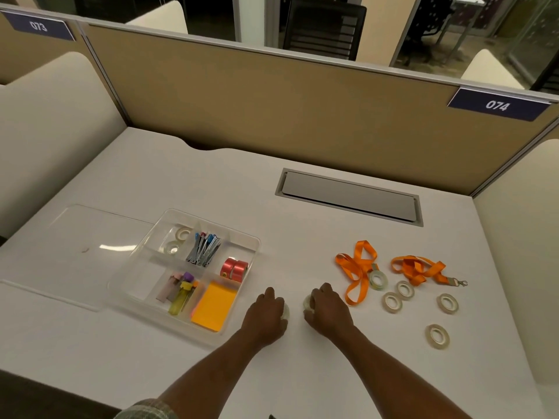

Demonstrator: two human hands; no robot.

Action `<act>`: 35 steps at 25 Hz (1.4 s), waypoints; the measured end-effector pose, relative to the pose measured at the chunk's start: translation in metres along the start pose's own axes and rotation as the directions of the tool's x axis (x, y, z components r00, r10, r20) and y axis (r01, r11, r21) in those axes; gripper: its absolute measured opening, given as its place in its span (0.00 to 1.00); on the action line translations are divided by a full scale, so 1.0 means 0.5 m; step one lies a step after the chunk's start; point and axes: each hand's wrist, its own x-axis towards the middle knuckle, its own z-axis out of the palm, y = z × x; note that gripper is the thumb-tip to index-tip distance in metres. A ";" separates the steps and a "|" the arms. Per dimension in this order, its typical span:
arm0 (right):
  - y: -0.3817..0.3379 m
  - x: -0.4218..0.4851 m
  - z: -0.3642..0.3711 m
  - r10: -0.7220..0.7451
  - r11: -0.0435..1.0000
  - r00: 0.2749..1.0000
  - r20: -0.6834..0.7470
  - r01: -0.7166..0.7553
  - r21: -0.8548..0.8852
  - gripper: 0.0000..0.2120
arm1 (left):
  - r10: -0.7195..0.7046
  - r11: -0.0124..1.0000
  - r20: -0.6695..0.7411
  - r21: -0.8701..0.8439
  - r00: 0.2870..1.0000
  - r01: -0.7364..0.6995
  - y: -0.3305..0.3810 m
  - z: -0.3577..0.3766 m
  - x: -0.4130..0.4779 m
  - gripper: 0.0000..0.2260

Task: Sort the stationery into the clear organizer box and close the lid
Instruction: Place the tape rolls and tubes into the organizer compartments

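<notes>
The clear organizer box (248, 240) lies open on the white desk, its flat clear lid (72, 252) beside it on the left. Inside are two clear tape rolls (177, 241), binder clips (204, 247), red ribbon rolls (234, 269), highlighters (181, 293) and orange sticky notes (214, 305). My left hand (267, 313) rests on the desk just right of the box, closed over a clear tape roll (286, 313). My right hand (328, 309) is beside it, closed over another tape roll (308, 303). Two orange lanyards (357, 267) (420, 269) and several loose tape rolls (405, 290) lie further right.
A grey cable hatch (351, 196) is set into the desk behind the lanyards. A tan partition (272, 110) closes off the back, with cream side dividers left and right. A desk edge notch sits at the back middle.
</notes>
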 end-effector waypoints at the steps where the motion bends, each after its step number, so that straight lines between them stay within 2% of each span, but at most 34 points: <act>1: -0.005 0.006 -0.007 0.064 0.989 0.998 -0.023 -0.061 0.137 0.13 | -0.027 0.994 0.001 -0.106 1.000 0.027 -0.003 -0.012 0.003 0.13; 3: -0.011 0.023 -0.023 0.223 0.857 0.975 -0.010 -0.191 0.479 0.12 | -0.129 0.925 0.004 -0.360 0.992 0.122 -0.012 -0.038 0.010 0.11; 4: -0.017 0.030 -0.029 0.284 0.743 0.958 0.031 -0.241 0.624 0.13 | -0.187 0.851 0.037 -0.492 0.982 0.181 -0.021 -0.051 0.013 0.10; 6: -0.036 0.042 -0.042 0.352 0.484 0.925 0.144 -0.311 0.818 0.14 | -0.222 0.641 0.168 -0.717 0.960 0.274 -0.036 -0.080 0.017 0.10; 9: -0.092 0.066 -0.062 0.345 0.131 0.899 0.269 -0.331 0.935 0.11 | -0.211 0.372 0.283 -0.862 0.936 0.345 -0.063 -0.135 0.026 0.10; 11: -0.140 0.085 -0.074 0.301 -0.030 0.903 0.307 -0.313 0.949 0.11 | -0.228 0.181 0.304 -0.920 0.925 0.347 -0.084 -0.176 0.034 0.09; 14: -0.223 0.117 -0.084 0.234 -0.093 0.922 0.307 -0.293 0.951 0.13 | -0.218 -0.109 0.339 -0.940 0.915 0.323 -0.133 -0.236 0.042 0.11; 16: -0.279 0.140 -0.087 0.188 -0.089 0.934 0.304 -0.292 0.952 0.15 | -0.238 -0.227 0.335 -0.932 0.912 0.283 -0.179 -0.269 0.045 0.12; 17: -0.309 0.153 -0.086 0.165 -0.074 0.938 0.306 -0.297 0.952 0.15 | -0.263 -0.246 0.324 -0.933 0.909 0.262 -0.205 -0.285 0.045 0.13; 19: -0.370 0.178 -0.083 0.126 -0.043 0.938 0.324 -0.321 0.946 0.14 | -0.337 -0.213 0.286 -0.951 0.897 0.224 -0.260 -0.311 0.044 0.15; 21: -0.433 0.200 -0.075 0.093 -0.067 0.927 0.364 -0.359 0.931 0.13 | -0.422 -0.107 0.243 -0.970 0.873 0.219 -0.316 -0.330 0.042 0.12; 24: -0.518 0.227 -0.060 0.062 -0.075 0.908 0.414 -0.410 0.909 0.11 | -0.522 0.267 0.093 -0.926 0.848 0.266 -0.404 -0.348 0.038 0.09; 26: -0.563 0.241 -0.050 0.035 -0.068 0.898 0.438 -0.435 0.898 0.11 | -0.557 0.441 -0.020 -0.854 0.831 0.275 -0.451 -0.354 0.033 0.11; 31: -0.629 0.261 -0.049 0.027 -0.059 0.872 0.489 -0.487 0.871 0.06 | -0.565 0.593 -0.127 -0.750 0.815 0.294 -0.500 -0.355 0.049 0.18; 35: -0.638 0.264 -0.058 -0.002 -0.020 0.867 0.498 -0.498 0.867 0.06 | -0.572 0.647 -0.145 -0.684 0.807 0.336 -0.500 -0.350 0.066 0.20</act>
